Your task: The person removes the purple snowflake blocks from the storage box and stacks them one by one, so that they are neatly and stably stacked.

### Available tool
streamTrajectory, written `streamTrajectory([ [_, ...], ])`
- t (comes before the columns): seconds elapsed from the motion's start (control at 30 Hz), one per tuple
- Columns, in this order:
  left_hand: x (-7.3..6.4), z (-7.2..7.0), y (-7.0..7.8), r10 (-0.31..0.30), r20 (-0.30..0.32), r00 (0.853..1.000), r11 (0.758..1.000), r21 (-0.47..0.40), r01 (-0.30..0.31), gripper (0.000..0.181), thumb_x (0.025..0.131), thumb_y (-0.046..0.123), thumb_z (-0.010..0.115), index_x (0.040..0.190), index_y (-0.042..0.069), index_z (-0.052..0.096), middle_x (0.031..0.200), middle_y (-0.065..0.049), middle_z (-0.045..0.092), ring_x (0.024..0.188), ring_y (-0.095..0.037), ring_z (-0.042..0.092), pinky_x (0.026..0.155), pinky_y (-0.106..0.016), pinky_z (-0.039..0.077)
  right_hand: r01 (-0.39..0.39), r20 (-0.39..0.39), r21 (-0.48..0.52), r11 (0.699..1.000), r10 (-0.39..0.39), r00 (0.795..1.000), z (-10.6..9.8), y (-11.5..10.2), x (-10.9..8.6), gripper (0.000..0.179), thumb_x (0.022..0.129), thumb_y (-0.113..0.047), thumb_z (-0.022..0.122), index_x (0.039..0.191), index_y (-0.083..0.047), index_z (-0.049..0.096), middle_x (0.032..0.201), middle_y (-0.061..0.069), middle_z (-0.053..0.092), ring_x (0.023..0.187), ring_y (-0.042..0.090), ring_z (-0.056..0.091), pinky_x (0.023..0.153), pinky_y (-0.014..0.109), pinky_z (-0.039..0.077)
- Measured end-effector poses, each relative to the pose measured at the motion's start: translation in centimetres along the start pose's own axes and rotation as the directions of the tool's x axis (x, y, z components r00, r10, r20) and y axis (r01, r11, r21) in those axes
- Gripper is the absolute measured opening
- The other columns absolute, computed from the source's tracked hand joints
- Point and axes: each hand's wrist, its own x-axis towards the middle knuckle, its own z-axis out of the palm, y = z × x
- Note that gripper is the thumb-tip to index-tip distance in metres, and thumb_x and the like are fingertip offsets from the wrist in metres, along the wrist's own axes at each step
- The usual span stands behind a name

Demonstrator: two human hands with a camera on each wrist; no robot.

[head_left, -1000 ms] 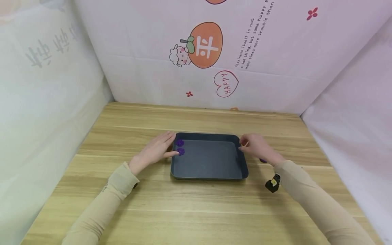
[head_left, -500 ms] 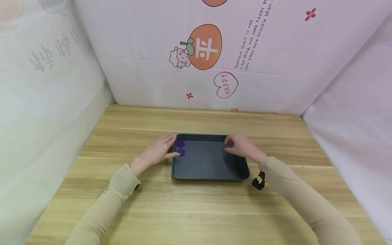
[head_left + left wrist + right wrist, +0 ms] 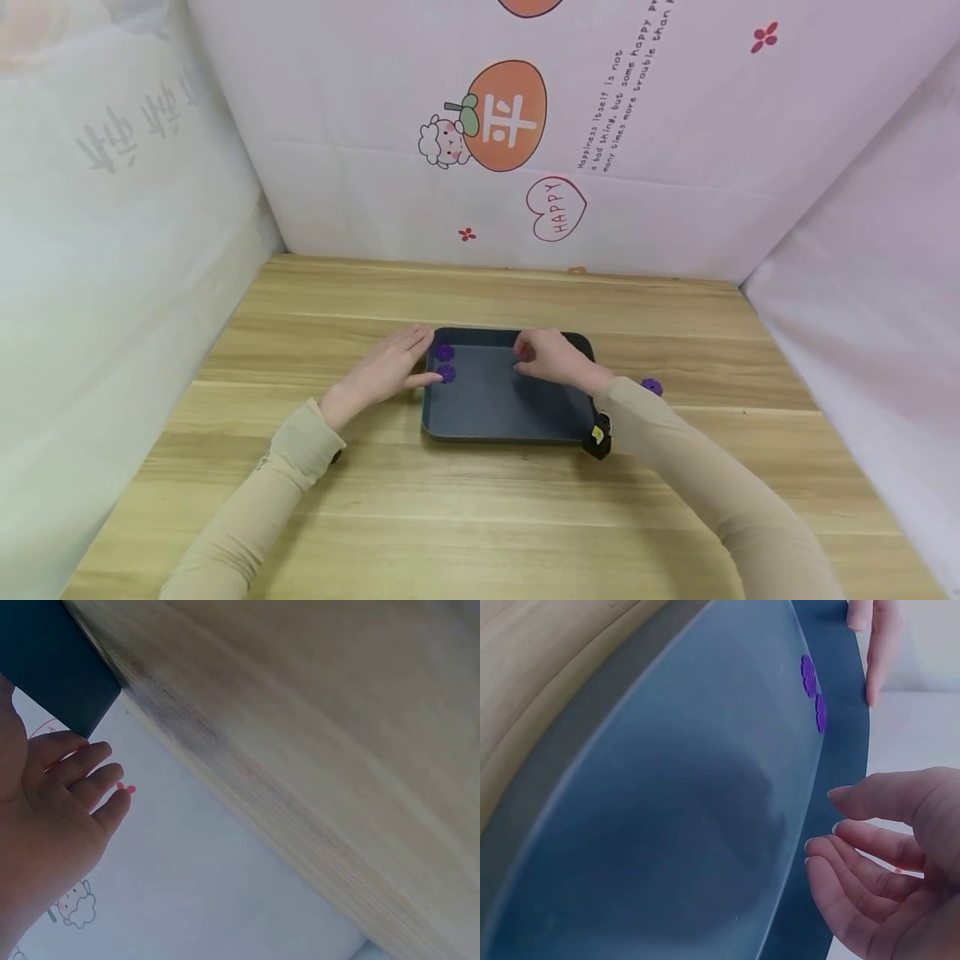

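Observation:
A dark grey rectangular tray (image 3: 480,408) lies on the wooden table. Inside its left end sit two small purple flower-shaped pieces, one at the far corner (image 3: 445,353) and one just nearer (image 3: 447,373). My left hand (image 3: 384,367) rests at the tray's left edge, fingers along the rim and thumb reaching in beside the nearer piece. Over the tray's far middle hovers my right hand (image 3: 551,358). In the right wrist view its fingers (image 3: 855,885) are loosely bent, thumb apart from index, and nothing shows between them.
Another purple flower-shaped piece (image 3: 652,387) lies on the table (image 3: 450,517) right of the tray, close to the right forearm. A printed white cloth (image 3: 360,167) hangs behind the table, with white cloth on both sides.
My right hand has moved left from the tray's right edge to over its middle, uncovering the purple piece on the table. The left hand has stayed at the left rim.

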Motion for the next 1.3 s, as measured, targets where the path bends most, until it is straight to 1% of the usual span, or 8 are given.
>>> streamTrajectory([
  [0.33,0.0,0.1,-0.1,-0.003,-0.001,1.000,1.000,-0.017,0.003,0.078,0.094,0.048,0.062,0.147,-0.006,0.042,0.153,-0.024,0.042,0.145,-0.040,0.039,0.119,-0.054,0.036,0.025,0.026,0.033,0.999,-0.026,0.999,1.0,-1.4,1.8,0.026,0.090,-0.012,0.071,0.112,0.001,0.067,0.106,0.014,0.072,0.097,0.024,0.068,0.085,0.038,0.059],
  [0.67,0.2,0.1,-0.2,-0.016,0.029,0.999,1.000,-0.023,0.017,0.079,0.096,0.050,0.059,0.149,-0.004,0.039,0.156,-0.022,0.039,0.147,-0.038,0.036,0.121,-0.053,0.034,0.067,0.045,0.029,0.997,-0.068,0.997,2.1,-3.2,3.5,0.026,0.089,-0.011,0.072,0.110,0.002,0.067,0.103,0.014,0.072,0.093,0.022,0.068,0.084,0.037,0.059],
  [0.83,0.1,0.1,-0.2,-0.015,0.018,1.000,1.000,-0.020,0.015,0.078,0.095,0.050,0.060,0.148,-0.004,0.041,0.155,-0.022,0.041,0.146,-0.038,0.037,0.120,-0.053,0.035,0.076,0.060,0.030,0.997,-0.078,0.995,2.7,-3.7,4.1,0.024,0.089,-0.010,0.072,0.109,0.001,0.067,0.103,0.014,0.073,0.093,0.022,0.069,0.083,0.036,0.060],
  [1.03,0.2,0.2,-0.3,-0.008,0.003,1.000,1.000,-0.011,0.008,0.078,0.095,0.050,0.060,0.148,-0.004,0.042,0.154,-0.021,0.042,0.145,-0.038,0.039,0.120,-0.052,0.036,0.066,0.080,0.023,0.998,-0.068,0.995,3.5,-4.4,5.0,0.024,0.089,-0.011,0.072,0.110,-0.001,0.067,0.106,0.014,0.072,0.095,0.022,0.069,0.085,0.035,0.059],
  [1.3,0.0,0.2,-0.4,0.002,-0.005,1.000,1.000,0.015,-0.002,0.077,0.095,0.049,0.062,0.147,-0.005,0.043,0.153,-0.022,0.044,0.144,-0.038,0.040,0.118,-0.052,0.038,0.083,0.076,0.022,0.996,-0.084,0.994,4.2,-5.7,5.9,0.024,0.087,-0.010,0.074,0.107,0.001,0.068,0.103,0.015,0.073,0.093,0.022,0.070,0.082,0.033,0.060],
])
